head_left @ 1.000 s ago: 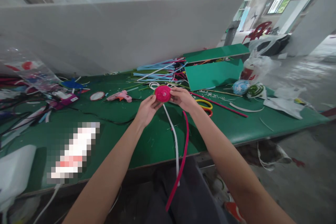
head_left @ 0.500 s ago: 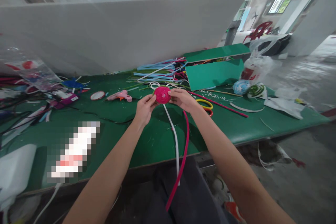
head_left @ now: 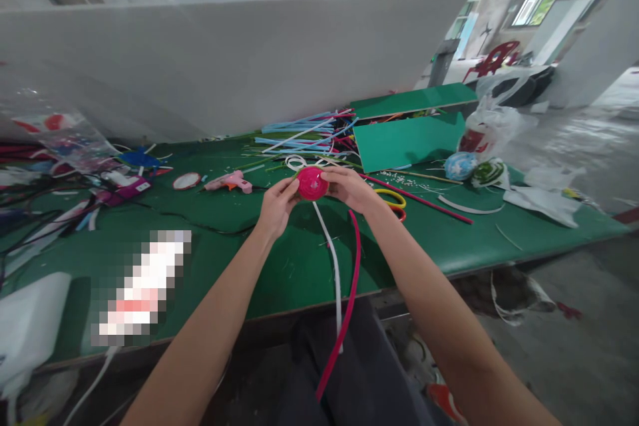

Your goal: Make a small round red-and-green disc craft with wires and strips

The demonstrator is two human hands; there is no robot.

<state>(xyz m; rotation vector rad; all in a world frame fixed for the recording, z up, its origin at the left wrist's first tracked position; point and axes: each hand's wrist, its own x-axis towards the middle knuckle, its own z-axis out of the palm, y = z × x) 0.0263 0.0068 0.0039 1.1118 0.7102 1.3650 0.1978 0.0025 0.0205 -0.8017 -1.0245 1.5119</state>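
Between my two hands is a round pink coil (head_left: 313, 184), a flat disc wound in rings with a small pale spot at its centre. My left hand (head_left: 279, 205) pinches its left edge with thumb and fingers. On the opposite edge my right hand (head_left: 351, 188) is closed in the same way. Below the coil a white strip (head_left: 333, 256) hangs down over the table's front edge. To its right a dark pink strip (head_left: 355, 259) curves down toward my lap; whether either joins the coil is hidden.
Behind my hands lies a pile of blue, green and pink strips (head_left: 299, 136) beside green boards (head_left: 409, 143). A pink glue gun (head_left: 230, 182) rests at the left, yellow-handled scissors (head_left: 392, 198) at the right. Further right are patterned balls (head_left: 460, 165) and a plastic bag (head_left: 492, 126).
The pink coil has shifted very slightly right and down with my hands, and its face is turned a little. Both hands keep their hold.
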